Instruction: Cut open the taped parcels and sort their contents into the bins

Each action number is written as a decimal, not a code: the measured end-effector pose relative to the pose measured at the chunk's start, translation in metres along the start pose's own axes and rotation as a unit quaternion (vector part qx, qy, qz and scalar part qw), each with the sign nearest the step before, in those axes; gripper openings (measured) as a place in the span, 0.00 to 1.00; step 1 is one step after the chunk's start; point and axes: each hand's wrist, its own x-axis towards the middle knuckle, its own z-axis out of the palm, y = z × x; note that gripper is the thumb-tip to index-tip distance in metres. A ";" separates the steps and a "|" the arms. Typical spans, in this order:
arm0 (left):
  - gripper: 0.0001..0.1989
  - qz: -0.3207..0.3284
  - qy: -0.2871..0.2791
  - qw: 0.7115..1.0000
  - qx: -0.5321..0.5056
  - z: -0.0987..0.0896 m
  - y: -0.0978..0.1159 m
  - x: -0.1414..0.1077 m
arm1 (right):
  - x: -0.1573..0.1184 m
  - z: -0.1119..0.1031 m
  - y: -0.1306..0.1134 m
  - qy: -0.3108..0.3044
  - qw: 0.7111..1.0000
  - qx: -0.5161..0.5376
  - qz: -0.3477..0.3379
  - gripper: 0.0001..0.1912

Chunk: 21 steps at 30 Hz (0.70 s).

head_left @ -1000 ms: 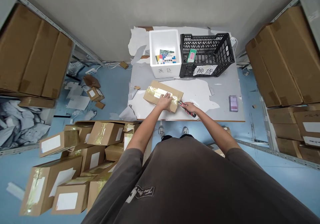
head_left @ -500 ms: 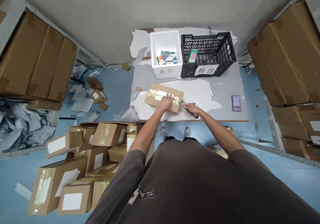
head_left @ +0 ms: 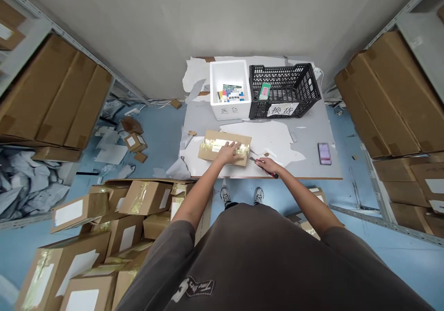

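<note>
A taped cardboard box [head_left: 208, 150] with a white label lies on the table near its front edge. My left hand [head_left: 228, 153] rests on top of the box, fingers stretched out over the tape. In my right hand [head_left: 268, 164] is a utility knife [head_left: 273, 175] with a red and black handle, its tip pointing left toward the box's right end. A small gap seems to separate the tip from the cardboard. My right fingers are wrapped around the handle, hiding part of it.
Behind the box stand a white foam bin [head_left: 230, 112] holding small packages and a black plastic crate [head_left: 308, 91] holding a green item. A phone [head_left: 324, 154] lies at the right of the paper-covered table [head_left: 308, 131]. Cartons [head_left: 147, 196] crowd the floor on the left.
The knife tip has come away from the box's right end, where it touched or nearly touched before. My left hand stays on the box. The whole view has shifted slightly.
</note>
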 end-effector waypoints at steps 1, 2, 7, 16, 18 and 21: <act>0.46 -0.012 0.013 1.000 -0.007 -0.002 -0.002 0.002 | -0.004 -0.006 0.001 0.019 1.000 -0.011 -0.001 0.18; 0.44 -0.023 0.026 0.999 -0.004 -0.003 -0.004 0.006 | -0.006 -0.012 0.001 0.040 0.999 -0.020 -0.004 0.17; 0.56 -0.027 0.020 0.999 0.039 -0.005 -0.011 0.034 | -0.006 -0.030 -0.008 0.124 0.988 -0.092 -0.027 0.22; 0.33 0.022 0.073 0.996 0.051 0.014 -0.023 0.037 | 0.024 -0.027 -0.014 0.119 0.948 -0.274 -0.107 0.14; 0.32 0.032 0.084 0.995 0.040 0.019 -0.023 0.036 | 0.032 -0.024 -0.015 0.119 0.936 -0.314 -0.103 0.16; 0.30 0.037 0.114 0.993 0.002 0.029 -0.023 0.037 | 0.040 -0.021 -0.013 0.139 0.912 -0.367 -0.121 0.19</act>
